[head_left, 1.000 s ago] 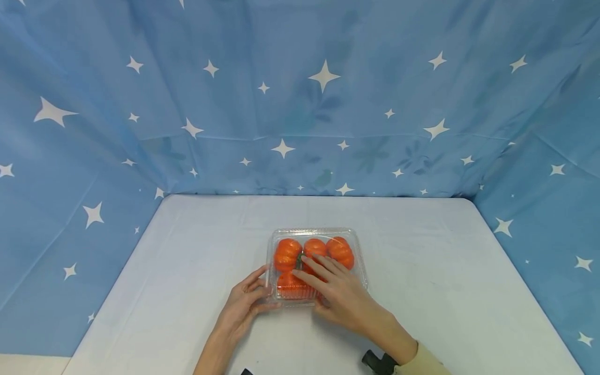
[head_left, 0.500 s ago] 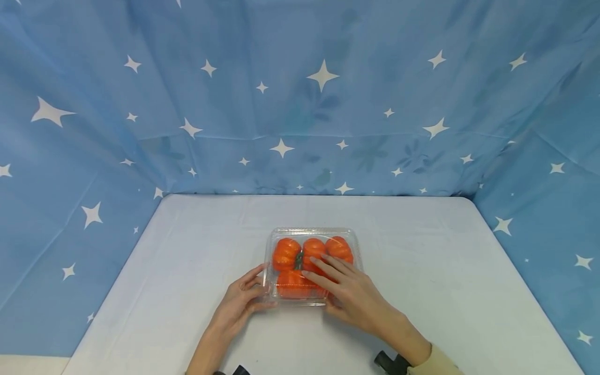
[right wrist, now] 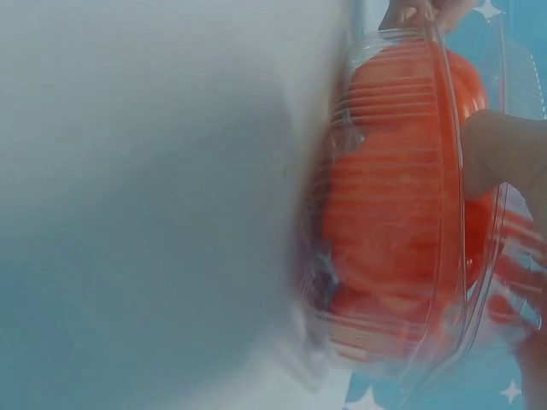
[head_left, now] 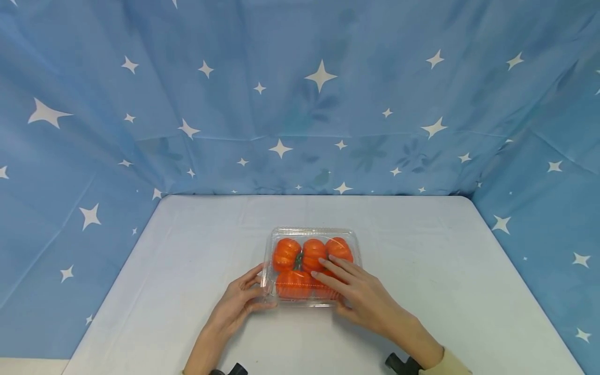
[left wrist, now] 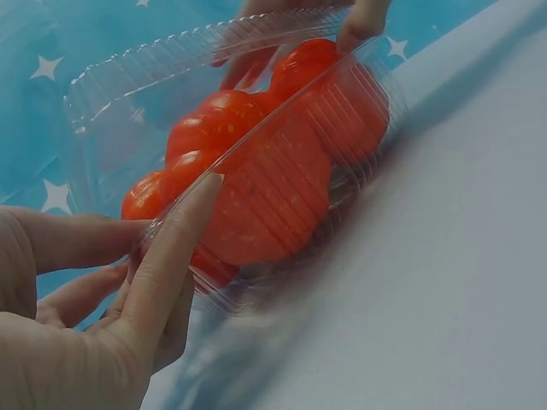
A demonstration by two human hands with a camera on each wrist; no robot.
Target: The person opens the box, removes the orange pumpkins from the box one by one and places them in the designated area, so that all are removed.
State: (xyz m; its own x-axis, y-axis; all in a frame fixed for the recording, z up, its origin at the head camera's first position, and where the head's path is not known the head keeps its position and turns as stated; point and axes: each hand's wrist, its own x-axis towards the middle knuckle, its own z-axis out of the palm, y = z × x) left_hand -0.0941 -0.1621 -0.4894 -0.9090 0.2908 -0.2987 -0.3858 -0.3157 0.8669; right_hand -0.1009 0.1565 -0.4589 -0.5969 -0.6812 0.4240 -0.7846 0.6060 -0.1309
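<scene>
A clear plastic clamshell box sits on the white table with several small orange pumpkins inside; a green stem shows between them. My left hand pinches the box's left front corner; in the left wrist view its thumb lies along the rim. My right hand rests over the right front of the lid, fingers spread and mostly straight. From the right wrist, the thumb shows at the front rim of the box. Part of the pumpkins on the right is hidden under that hand.
A white cloth-covered table spreads around the box. Behind it and at both sides hangs a blue curtain with white stars. Black wrist devices show at the bottom edge, by a pale sleeve.
My right hand has slid to the right across the front of the lid, uncovering more pumpkins. My left hand keeps its grip at the left corner, and the box has hardly moved.
</scene>
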